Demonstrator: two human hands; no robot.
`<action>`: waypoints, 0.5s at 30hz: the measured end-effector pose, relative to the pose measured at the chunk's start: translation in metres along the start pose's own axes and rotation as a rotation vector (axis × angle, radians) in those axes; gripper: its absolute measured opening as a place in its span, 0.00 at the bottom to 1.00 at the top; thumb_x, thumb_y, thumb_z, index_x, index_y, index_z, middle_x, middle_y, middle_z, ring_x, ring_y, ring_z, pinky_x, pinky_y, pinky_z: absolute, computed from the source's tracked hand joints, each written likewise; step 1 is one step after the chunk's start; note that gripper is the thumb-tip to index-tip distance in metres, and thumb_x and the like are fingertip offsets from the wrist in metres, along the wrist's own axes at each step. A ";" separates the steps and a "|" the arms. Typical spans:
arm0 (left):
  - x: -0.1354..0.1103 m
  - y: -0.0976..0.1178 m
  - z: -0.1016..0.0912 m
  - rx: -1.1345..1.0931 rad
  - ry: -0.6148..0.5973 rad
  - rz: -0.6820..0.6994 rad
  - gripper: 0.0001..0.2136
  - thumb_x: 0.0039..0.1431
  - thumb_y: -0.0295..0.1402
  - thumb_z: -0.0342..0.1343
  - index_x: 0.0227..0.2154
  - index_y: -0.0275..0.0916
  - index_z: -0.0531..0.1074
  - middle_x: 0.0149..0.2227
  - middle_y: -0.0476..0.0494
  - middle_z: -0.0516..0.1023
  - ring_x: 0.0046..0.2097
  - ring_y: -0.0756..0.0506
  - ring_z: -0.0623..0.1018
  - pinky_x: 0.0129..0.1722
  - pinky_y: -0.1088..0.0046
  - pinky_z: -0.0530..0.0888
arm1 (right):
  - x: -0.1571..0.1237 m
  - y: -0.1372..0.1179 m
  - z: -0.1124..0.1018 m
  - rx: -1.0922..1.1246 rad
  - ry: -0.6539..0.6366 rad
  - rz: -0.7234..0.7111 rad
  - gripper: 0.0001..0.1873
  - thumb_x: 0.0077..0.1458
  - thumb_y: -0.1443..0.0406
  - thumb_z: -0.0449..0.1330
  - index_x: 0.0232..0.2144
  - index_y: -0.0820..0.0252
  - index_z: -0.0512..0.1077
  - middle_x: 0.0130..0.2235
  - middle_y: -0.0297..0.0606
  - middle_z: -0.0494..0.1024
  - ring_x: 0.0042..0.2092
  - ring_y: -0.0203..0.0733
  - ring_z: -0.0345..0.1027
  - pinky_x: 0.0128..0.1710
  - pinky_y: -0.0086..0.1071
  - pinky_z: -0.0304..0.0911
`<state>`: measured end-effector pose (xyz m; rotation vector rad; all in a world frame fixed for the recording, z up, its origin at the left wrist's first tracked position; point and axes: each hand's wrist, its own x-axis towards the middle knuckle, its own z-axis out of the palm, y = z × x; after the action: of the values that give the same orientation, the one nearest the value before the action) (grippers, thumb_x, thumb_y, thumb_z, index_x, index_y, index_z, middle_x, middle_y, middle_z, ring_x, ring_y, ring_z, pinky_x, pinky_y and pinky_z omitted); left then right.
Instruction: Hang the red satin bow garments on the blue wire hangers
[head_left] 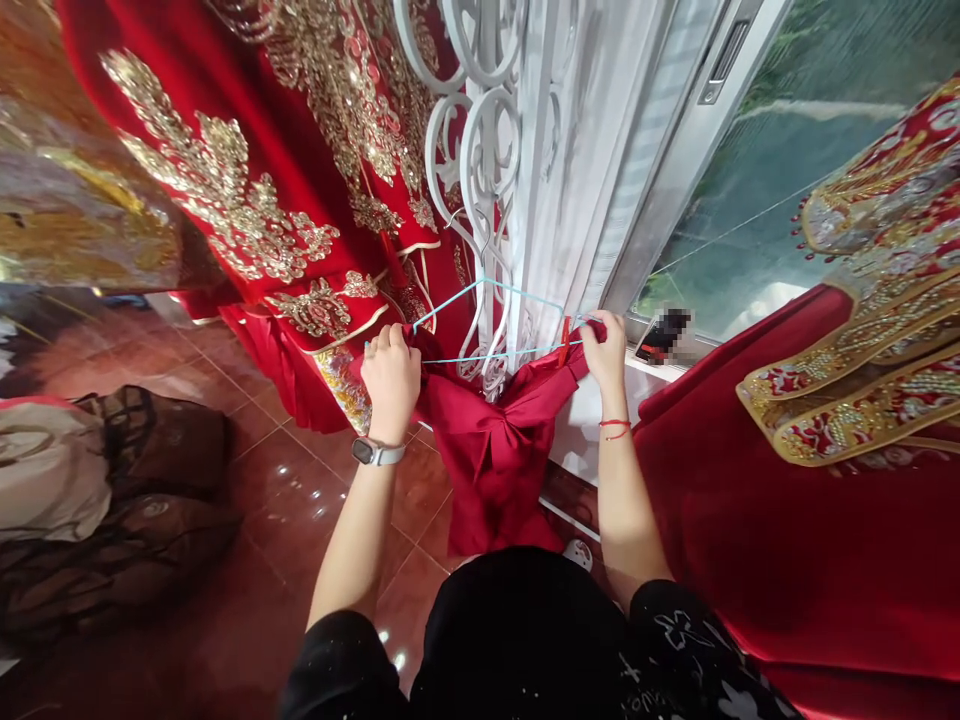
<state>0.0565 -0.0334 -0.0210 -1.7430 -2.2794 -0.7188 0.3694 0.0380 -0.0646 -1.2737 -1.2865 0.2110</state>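
A plain dark red dress (499,440) hangs in front of me, spread between both hands. Its top edge lies along a thin light blue wire hanger (517,288), whose hook points up and away from me. My left hand (391,375), with a watch on the wrist, is closed on the dress's upper left corner near the hanger's end. At the upper right corner, my right hand (606,350) pinches the dress at the other end of the hanger. A red strap (565,340) loops over the hanger beside my right hand.
Gold-embroidered red gowns (300,200) hang at the left, and another embroidered red garment (847,390) at the right. Ahead stands a white scrollwork metal rack (480,140). A phone (664,335) sits by the window. Dark bags (150,480) lie on the tiled floor (300,500).
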 end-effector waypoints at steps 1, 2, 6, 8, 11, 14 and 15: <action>0.001 -0.001 0.003 0.013 0.008 0.023 0.23 0.66 0.26 0.46 0.62 0.27 0.70 0.60 0.23 0.77 0.61 0.29 0.77 0.59 0.52 0.75 | -0.003 -0.004 0.000 -0.051 -0.002 -0.015 0.09 0.51 0.64 0.59 0.37 0.55 0.74 0.46 0.43 0.76 0.51 0.48 0.70 0.60 0.45 0.66; 0.001 -0.001 0.005 0.025 0.016 0.043 0.24 0.67 0.25 0.44 0.63 0.26 0.68 0.61 0.22 0.75 0.62 0.30 0.76 0.61 0.52 0.74 | -0.005 -0.007 0.000 -0.098 -0.015 -0.028 0.10 0.51 0.63 0.62 0.38 0.55 0.74 0.48 0.45 0.75 0.53 0.49 0.70 0.60 0.45 0.65; 0.005 0.001 0.011 0.071 0.013 0.055 0.23 0.68 0.23 0.41 0.63 0.24 0.67 0.57 0.19 0.77 0.60 0.30 0.78 0.60 0.52 0.75 | -0.001 -0.009 -0.007 -0.236 -0.151 -0.047 0.14 0.50 0.61 0.66 0.41 0.55 0.72 0.50 0.46 0.74 0.55 0.52 0.69 0.62 0.47 0.64; 0.007 0.003 0.011 0.103 -0.002 0.032 0.21 0.70 0.23 0.39 0.58 0.24 0.70 0.52 0.20 0.79 0.57 0.30 0.80 0.58 0.52 0.76 | 0.005 -0.008 -0.011 -0.279 -0.213 -0.048 0.16 0.50 0.60 0.68 0.42 0.54 0.72 0.50 0.45 0.74 0.55 0.53 0.69 0.61 0.47 0.65; 0.008 0.007 0.006 0.157 -0.040 0.024 0.19 0.70 0.22 0.37 0.51 0.26 0.73 0.47 0.21 0.80 0.52 0.31 0.82 0.51 0.54 0.79 | 0.009 -0.015 -0.013 -0.351 -0.223 -0.028 0.19 0.49 0.60 0.69 0.44 0.55 0.74 0.51 0.46 0.74 0.54 0.54 0.71 0.57 0.45 0.67; 0.010 0.008 -0.002 0.184 -0.088 0.030 0.19 0.70 0.21 0.37 0.51 0.27 0.72 0.43 0.25 0.81 0.46 0.32 0.84 0.44 0.58 0.79 | 0.008 -0.037 -0.010 -0.536 -0.245 0.071 0.18 0.57 0.62 0.64 0.50 0.58 0.75 0.54 0.49 0.73 0.51 0.54 0.74 0.51 0.42 0.69; 0.012 0.007 -0.004 0.189 -0.093 0.024 0.19 0.70 0.21 0.37 0.51 0.27 0.72 0.42 0.26 0.81 0.44 0.32 0.84 0.43 0.58 0.79 | 0.009 -0.045 -0.009 -0.604 -0.274 0.108 0.18 0.61 0.63 0.61 0.53 0.60 0.75 0.55 0.51 0.73 0.50 0.54 0.75 0.50 0.42 0.69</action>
<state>0.0587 -0.0235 -0.0106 -1.7463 -2.2960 -0.4105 0.3568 0.0222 -0.0222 -1.8787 -1.5833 0.0724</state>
